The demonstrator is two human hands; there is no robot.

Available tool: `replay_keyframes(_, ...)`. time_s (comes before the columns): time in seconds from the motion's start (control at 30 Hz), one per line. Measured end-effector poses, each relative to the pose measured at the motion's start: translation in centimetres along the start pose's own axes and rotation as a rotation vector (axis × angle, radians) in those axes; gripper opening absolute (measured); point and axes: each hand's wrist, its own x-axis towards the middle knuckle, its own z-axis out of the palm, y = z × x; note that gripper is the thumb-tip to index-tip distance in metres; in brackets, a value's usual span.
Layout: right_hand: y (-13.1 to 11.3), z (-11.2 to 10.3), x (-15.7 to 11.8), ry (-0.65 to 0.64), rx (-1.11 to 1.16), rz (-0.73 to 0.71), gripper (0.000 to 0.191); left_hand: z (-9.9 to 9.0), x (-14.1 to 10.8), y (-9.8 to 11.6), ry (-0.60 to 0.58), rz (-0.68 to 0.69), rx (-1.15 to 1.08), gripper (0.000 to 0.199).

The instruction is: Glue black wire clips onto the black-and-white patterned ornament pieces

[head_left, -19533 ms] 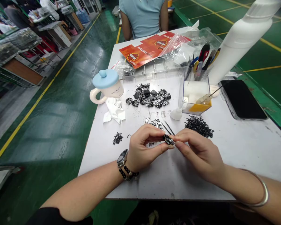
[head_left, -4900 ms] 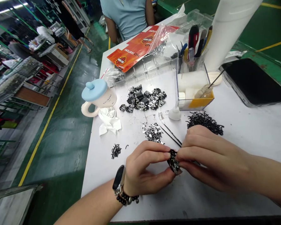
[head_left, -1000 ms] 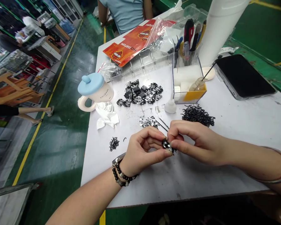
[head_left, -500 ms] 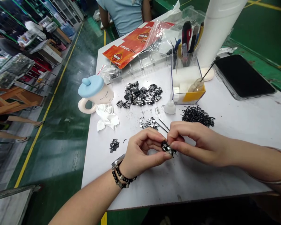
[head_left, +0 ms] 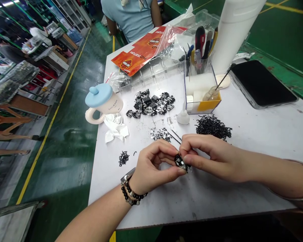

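Observation:
A small black and silver part (head_left: 180, 162) is pinched between the thumb and fingers of my left hand (head_left: 156, 164). My right hand (head_left: 212, 156) is closed at the right side of the same part, thumb and forefinger on its edge. Thin dark tweezers (head_left: 175, 137) stick out beyond my right fingers; their grip is hidden. Behind the hands lie small silver pieces (head_left: 161, 134). A heap of short black curved pieces (head_left: 213, 127) is behind my right hand, and a smaller pile (head_left: 123, 158) lies left of my left hand. Several black and silver assemblies (head_left: 151, 102) are farther back.
On the white table (head_left: 146, 208) stand a blue-lidded mug (head_left: 112, 103), white tissue (head_left: 116, 127), a small white bottle (head_left: 183, 117), a clear tool box (head_left: 203, 107) and a phone (head_left: 264, 84). Orange packaging (head_left: 141, 50) lies at the back, near a seated person (head_left: 131, 20).
The whole view has shifted slightly, so the table things appear a little lower. Both hands keep their hold on the small part, which looks slightly turned.

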Motion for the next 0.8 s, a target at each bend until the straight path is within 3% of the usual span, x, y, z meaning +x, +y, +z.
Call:
replay_keyframes(0.27, -0.2, -0.1, 0.0, -0.006, 0.106, 0.09, 0.024, 0.0, -0.1, -0.1, -0.014, 0.025, -0.001, 0.033)
replay_keyframes(0.47, -0.3, 0.5, 0.1, -0.016, 0.381, 0.237, 0.03, -0.1, -0.1, -0.1, 0.01, 0.108, 0.071, 0.033)
replay_keyframes(0.8, -0.1, 0.9, 0.1, -0.081, 0.536, 0.252, 0.033, -0.3, -0.3, -0.5, 0.035, 0.206, 0.214, 0.036)
